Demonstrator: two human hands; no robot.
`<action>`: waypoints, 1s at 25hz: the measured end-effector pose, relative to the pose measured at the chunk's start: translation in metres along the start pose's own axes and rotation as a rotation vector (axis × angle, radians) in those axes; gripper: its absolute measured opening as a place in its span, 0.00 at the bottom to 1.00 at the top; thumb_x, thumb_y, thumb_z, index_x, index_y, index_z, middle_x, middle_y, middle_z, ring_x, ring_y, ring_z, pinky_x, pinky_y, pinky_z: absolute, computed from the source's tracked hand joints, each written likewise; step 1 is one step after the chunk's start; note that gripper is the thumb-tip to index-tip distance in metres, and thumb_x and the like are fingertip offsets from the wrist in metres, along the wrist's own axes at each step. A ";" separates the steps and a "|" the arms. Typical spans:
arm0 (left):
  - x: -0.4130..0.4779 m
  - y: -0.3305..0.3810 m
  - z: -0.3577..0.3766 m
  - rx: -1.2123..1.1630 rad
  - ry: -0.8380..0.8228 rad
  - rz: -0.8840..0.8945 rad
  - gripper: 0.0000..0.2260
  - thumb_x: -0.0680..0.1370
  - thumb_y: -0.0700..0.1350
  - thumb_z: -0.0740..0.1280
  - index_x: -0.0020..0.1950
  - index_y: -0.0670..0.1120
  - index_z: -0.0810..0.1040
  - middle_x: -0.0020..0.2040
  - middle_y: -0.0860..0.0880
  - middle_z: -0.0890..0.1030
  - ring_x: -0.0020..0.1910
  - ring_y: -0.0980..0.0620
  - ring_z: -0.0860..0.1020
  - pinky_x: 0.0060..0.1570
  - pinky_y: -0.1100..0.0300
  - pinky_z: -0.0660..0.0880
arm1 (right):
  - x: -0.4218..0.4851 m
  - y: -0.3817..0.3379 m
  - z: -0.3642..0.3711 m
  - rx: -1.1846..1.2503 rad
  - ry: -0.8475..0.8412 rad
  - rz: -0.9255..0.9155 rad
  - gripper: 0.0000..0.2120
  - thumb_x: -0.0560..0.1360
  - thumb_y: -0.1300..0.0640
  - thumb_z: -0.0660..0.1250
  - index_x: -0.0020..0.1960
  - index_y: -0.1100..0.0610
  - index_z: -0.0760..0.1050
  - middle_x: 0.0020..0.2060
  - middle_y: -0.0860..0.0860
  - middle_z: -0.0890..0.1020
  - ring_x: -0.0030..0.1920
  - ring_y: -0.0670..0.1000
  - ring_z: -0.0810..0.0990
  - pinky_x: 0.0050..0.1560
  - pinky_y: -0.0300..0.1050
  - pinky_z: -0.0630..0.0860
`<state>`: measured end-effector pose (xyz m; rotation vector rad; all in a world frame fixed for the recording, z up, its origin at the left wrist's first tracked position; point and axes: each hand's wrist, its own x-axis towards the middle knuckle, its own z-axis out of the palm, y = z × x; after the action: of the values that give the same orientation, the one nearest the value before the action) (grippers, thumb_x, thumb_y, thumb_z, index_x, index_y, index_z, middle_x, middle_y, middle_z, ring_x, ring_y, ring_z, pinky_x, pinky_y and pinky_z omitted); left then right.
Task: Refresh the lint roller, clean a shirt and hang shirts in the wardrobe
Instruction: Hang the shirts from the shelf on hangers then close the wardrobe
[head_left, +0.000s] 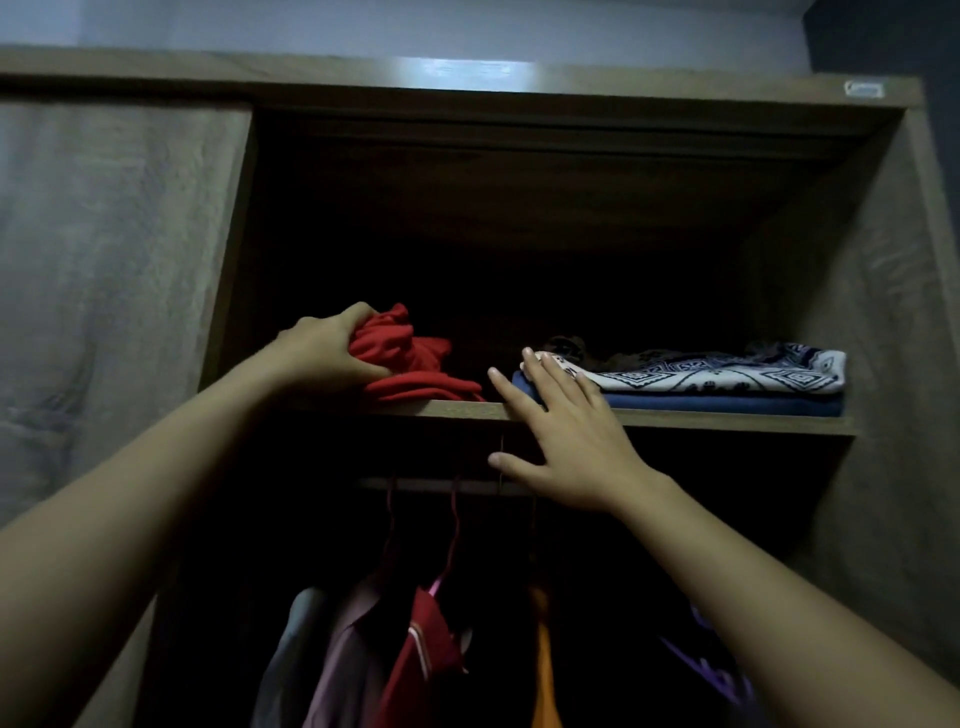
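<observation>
Fingers (358, 317) of the left hand (322, 348) bunch the red shirt (415, 364) on the wardrobe shelf (675, 420), centre of the frame.
Right hand (571, 441) lies spread and flat over the shelf edge, fingertips touching the folded stack (727, 384) beside it. Likely step: fetching a shirt to hang; next it must be lifted clear, then put on 1 hanger at the rail (426, 486) below.

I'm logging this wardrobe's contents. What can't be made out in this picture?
Head view:
- Back of the top shelf: lost in darkness behind the red garment and folded stack.
- Red garment's kind: bunched in the left hand.
- The hanging clothes: dim, cut off by the bottom edge.
- Stack's left end: partly covered by the right hand.
</observation>
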<state>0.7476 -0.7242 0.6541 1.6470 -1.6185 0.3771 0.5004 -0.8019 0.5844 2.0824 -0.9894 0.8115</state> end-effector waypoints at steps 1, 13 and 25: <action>-0.009 0.000 -0.002 -0.029 0.049 0.036 0.30 0.69 0.55 0.72 0.68 0.59 0.64 0.57 0.47 0.76 0.57 0.44 0.75 0.58 0.53 0.71 | -0.004 -0.004 -0.004 0.087 -0.018 0.025 0.40 0.72 0.33 0.56 0.73 0.41 0.35 0.76 0.53 0.39 0.75 0.49 0.35 0.73 0.48 0.37; -0.169 0.010 -0.017 -0.834 0.034 0.310 0.29 0.60 0.49 0.77 0.58 0.61 0.72 0.51 0.56 0.82 0.50 0.60 0.81 0.49 0.63 0.78 | -0.081 -0.115 -0.087 0.630 0.280 -0.013 0.45 0.59 0.34 0.69 0.69 0.31 0.49 0.69 0.49 0.63 0.70 0.49 0.62 0.70 0.54 0.63; -0.231 -0.012 0.033 -1.025 -0.328 0.141 0.22 0.65 0.39 0.77 0.57 0.51 0.78 0.59 0.47 0.79 0.58 0.53 0.78 0.57 0.59 0.76 | -0.173 -0.082 -0.092 0.930 0.045 0.336 0.22 0.61 0.45 0.70 0.53 0.42 0.69 0.53 0.50 0.79 0.54 0.49 0.78 0.59 0.49 0.73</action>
<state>0.7149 -0.5850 0.4696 0.8201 -1.7153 -0.6140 0.4572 -0.6223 0.4802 2.6479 -1.0645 1.7344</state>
